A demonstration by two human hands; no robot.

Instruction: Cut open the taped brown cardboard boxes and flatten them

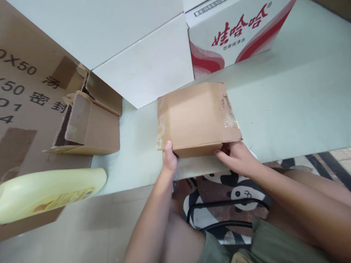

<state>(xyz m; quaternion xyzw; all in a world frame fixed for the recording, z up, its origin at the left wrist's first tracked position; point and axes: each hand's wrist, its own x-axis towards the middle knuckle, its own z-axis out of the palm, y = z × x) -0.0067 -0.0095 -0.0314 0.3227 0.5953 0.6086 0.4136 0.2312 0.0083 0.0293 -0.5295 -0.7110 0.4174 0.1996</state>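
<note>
A brown cardboard box (194,117) lies on the pale table near its front edge, with flaps sticking out at its left and right ends. Clear tape and dark print show on those flaps. My left hand (170,157) grips the near left corner, thumb on top and the other fingers hidden beneath. At the near right corner, my right hand (237,157) is closed on the box, its thumb along the front side and its fingers under the right flap, partly hidden.
Large white boxes (148,58) and a red-and-white water carton (236,40) stand behind. At left are smaller opened cardboard boxes (95,126), a big printed carton (19,109) and a pale yellow bottle (55,186). A black metal frame (227,204) sits below the table edge (301,155).
</note>
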